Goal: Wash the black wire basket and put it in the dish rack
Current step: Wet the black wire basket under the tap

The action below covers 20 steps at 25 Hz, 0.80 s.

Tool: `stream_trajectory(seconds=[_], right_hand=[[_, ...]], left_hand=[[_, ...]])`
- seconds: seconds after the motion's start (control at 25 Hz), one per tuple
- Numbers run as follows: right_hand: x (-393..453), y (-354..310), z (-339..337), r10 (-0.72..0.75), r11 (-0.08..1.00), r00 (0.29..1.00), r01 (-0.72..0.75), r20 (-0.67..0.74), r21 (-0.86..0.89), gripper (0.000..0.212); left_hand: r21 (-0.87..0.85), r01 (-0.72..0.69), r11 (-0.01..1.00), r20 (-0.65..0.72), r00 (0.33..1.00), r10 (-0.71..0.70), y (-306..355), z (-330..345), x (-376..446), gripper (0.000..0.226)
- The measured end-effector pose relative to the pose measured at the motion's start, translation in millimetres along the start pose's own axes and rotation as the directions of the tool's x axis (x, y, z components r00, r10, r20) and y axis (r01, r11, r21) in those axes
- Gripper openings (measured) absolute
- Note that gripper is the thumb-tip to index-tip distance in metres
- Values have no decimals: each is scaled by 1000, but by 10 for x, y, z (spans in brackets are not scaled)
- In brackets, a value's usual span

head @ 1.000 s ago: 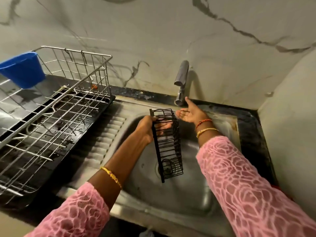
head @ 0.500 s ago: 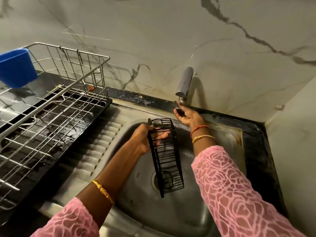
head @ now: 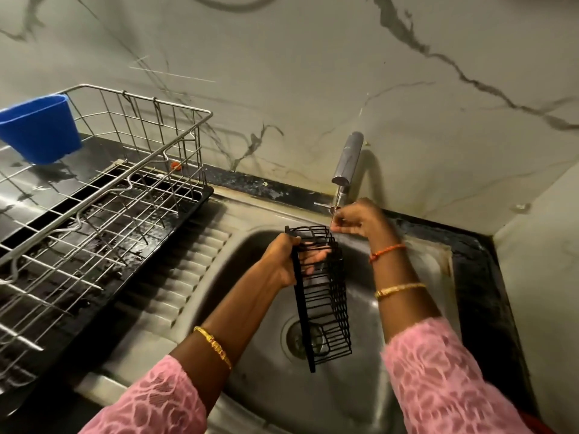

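Narrow black wire basket (head: 322, 296) (open-topped, grid-sided) hangs upright over sink (head: 250, 324).

A pale marble wall (head: 313, 73) with dark veins fills the upper frame, meeting a side wall (head: 545, 261) at right. A black counter edge (head: 260, 186) runs along its base under dim, warm light.

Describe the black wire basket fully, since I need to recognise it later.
The black wire basket is narrow and tall, built of thin dark wires that look like coated metal, with a solid black strip along one long edge. It hangs upright over the steel sink, above the drain, just below the tap. The left hand grips its upper end. It looks empty.
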State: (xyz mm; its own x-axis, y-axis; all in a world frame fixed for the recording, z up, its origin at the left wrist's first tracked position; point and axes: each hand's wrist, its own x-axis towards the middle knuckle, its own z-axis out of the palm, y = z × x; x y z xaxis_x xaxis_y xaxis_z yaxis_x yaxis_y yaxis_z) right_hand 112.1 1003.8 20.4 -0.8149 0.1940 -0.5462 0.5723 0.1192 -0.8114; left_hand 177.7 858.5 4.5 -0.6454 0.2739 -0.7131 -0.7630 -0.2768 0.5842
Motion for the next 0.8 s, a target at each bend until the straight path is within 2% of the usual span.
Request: stream_trajectory(seconds=[0.12, 0.16, 0.32, 0.4, 0.48, 0.52, 0.6, 0.68, 0.72, 0.8], right_hand=[[-417, -69, -92, -90, 996, 970, 86, 227, 27, 22], [-479, -99, -103, -108, 994, 958, 104, 264, 28, 24], [-537, -222, -67, -99, 988, 968, 124, 232, -92, 17], [-586, -244, -79, -96, 974, 949, 152, 300, -170, 13], [-647, -241, -152, -98, 959, 918, 190, 383, -209, 19], [-670, -219, -206, -122, 955, 916, 212, 381, -205, 21], [-655, -110, -329, -235, 956, 942, 268, 240, -116, 20], [-576, 79, -475, -308, 951, 951, 309, -31, 33, 15], [-508, 213, -547, -284, 953, 950, 294, -129, 67, 13], [-374, 529, -649, -185, 978, 960, 201, -209, 56, 18]], left_hand=[[-63, 22, 998, 44, 999, -19, -39, 93, 15, 38], [-83, 26, 996, 52, 998, -22, -55, 123, 28, 37], [-106, 15, 994, 74, 997, -7, -81, 183, 33, 30], [-105, 13, 994, 98, 995, -3, -73, 174, 24, 30], [-92, 14, 996, 111, 994, -4, -60, 142, 13, 36], [-78, 11, 997, 109, 994, -2, -53, 129, 5, 39], [-21, -15, 1000, 72, 997, 17, -37, 94, 0, 39], [22, -58, 998, 6, 998, 58, -5, 26, 34, 42], [39, -82, 996, -19, 996, 83, 16, -24, 66, 43], [112, -115, 987, -23, 993, 118, 69, -121, 91, 45]])
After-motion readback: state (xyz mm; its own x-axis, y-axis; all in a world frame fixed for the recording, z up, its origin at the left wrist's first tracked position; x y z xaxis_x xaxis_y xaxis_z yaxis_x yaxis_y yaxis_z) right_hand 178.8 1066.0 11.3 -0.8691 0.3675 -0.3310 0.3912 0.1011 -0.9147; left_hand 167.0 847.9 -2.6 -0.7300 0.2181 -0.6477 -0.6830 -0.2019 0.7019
